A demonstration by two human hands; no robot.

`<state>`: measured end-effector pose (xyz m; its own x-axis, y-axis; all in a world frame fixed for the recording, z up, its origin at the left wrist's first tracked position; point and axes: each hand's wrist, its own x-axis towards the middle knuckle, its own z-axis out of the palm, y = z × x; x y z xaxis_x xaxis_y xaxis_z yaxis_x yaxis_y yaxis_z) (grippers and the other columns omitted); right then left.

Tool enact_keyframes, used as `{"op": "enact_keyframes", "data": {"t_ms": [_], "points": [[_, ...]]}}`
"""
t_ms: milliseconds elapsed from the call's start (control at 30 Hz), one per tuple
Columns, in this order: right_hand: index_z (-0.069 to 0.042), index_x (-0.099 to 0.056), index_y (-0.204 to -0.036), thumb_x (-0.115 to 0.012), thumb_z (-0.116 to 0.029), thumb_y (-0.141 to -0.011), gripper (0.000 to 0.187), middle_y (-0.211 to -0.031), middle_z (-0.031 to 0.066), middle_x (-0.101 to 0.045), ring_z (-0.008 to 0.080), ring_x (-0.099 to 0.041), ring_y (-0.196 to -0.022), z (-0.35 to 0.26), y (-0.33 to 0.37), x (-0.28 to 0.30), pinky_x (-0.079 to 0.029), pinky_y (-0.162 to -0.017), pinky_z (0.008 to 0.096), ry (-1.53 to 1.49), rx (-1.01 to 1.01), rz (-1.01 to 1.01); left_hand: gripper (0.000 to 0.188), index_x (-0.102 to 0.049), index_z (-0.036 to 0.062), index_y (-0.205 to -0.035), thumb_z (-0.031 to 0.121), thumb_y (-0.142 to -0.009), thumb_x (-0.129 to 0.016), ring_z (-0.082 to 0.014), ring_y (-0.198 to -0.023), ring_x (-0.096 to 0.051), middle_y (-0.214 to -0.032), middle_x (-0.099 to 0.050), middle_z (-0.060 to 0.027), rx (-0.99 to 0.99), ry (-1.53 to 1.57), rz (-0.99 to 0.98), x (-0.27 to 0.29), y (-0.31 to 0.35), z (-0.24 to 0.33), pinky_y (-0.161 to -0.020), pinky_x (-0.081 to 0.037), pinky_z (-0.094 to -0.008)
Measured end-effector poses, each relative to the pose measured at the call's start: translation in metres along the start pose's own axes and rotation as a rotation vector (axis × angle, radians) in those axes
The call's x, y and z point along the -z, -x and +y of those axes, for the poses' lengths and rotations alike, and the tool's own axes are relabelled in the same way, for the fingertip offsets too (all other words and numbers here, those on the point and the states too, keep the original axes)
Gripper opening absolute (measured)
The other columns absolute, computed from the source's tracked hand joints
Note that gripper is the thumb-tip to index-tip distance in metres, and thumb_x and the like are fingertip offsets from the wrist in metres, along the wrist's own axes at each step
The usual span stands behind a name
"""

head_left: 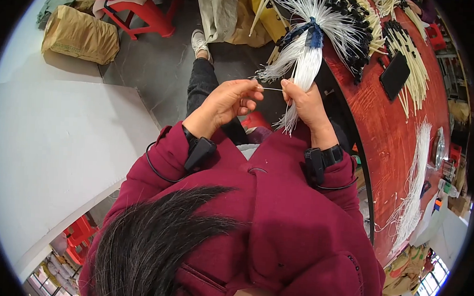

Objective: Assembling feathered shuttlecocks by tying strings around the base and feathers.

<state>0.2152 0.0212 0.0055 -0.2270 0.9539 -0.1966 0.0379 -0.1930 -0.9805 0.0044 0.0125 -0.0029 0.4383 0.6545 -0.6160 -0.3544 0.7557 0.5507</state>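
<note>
In front of my lap, my left hand [225, 104] is closed, pinching the end of a thin white strand [271, 89] between thumb and forefinger. The strand runs level across to my right hand [306, 104], where my thumb presses near it. Closed fingers of that hand grip a thick bundle of white strands [306, 66], whose loose ends hang below the hand. Above it, a dark blue band [313, 36] is wrapped around the bundle, and more strands fan out beyond the band. Whether the single strand is still part of the bundle I cannot tell.
A red-brown table [377, 138] curves along my right. On it lie a black phone [395, 75], pale sticks with black ends [416, 63] and another white strand bundle [416, 179]. White board [62, 145] spreads at left, near a brown paper sack [80, 34] and red stool [147, 14].
</note>
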Motion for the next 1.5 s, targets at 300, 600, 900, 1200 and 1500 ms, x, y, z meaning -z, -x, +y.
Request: {"op": "enact_keyframes", "data": {"t_ms": [300,600,900,1200,1500], "points": [[-0.008,-0.051,-0.061,-0.058,-0.015,-0.088,0.028,-0.056,-0.0024,-0.048,0.0065,-0.043,-0.05,-0.002,0.001,-0.001,-0.034,-0.049,0.0231,-0.008,-0.002,-0.007,0.021,-0.059,0.0048,-0.089,0.026,-0.091,-0.059,-0.0067,-0.056,-0.055,-0.078,-0.06,-0.0023,-0.181,-0.387,-0.038,0.001,0.001,-0.001,-0.043,-0.035,-0.0181],[-0.008,-0.052,-0.061,-0.059,-0.014,-0.086,0.027,-0.053,-0.002,-0.047,0.0068,-0.043,-0.049,-0.003,0.001,0.002,-0.033,-0.049,0.0234,-0.014,-0.039,-0.03,0.015,-0.059,0.0061,-0.086,0.02,-0.09,-0.062,-0.005,-0.049,-0.045,-0.067,-0.053,0.0023,0.147,0.145,-0.14,0.003,0.006,-0.005,-0.041,-0.031,-0.018],[-0.007,-0.052,-0.061,-0.058,-0.015,-0.086,0.028,-0.054,-0.0006,-0.048,0.0087,-0.044,-0.048,0.003,0.001,-0.003,-0.034,-0.049,0.0244,-0.121,-0.043,-0.003,0.015,-0.056,0.0088,-0.084,0.021,-0.089,-0.064,-0.0046,-0.052,-0.045,-0.068,-0.052,0.0027,-0.043,-0.104,-0.105,0.012,0.006,-0.008,-0.043,-0.032,-0.017],[-0.006,-0.056,-0.064,-0.059,-0.018,-0.088,0.028,-0.057,0.001,-0.053,0.0104,-0.049,-0.053,0.004,-0.001,-0.007,-0.038,-0.053,0.0247,-0.178,-0.001,-0.036,0.016,-0.056,0.0099,-0.091,0.025,-0.092,-0.06,-0.0054,-0.056,-0.048,-0.076,-0.054,0.0022,-0.158,0.187,-0.216,0.03,-0.002,-0.018,-0.048,-0.035,-0.0194],[-0.002,-0.065,-0.075,-0.061,-0.021,-0.089,0.024,-0.07,0.0049,-0.063,0.0122,-0.058,-0.067,0.012,0.0,-0.015,-0.044,-0.067,0.0261,-0.236,0.038,0.039,0.024,-0.058,0.006,-0.107,0.023,-0.091,-0.061,-0.0067,-0.054,-0.048,-0.085,-0.061,-0.0009,-0.19,-0.554,0.079,-0.019,0.016,-0.013,-0.049,-0.037,-0.0193]]}}
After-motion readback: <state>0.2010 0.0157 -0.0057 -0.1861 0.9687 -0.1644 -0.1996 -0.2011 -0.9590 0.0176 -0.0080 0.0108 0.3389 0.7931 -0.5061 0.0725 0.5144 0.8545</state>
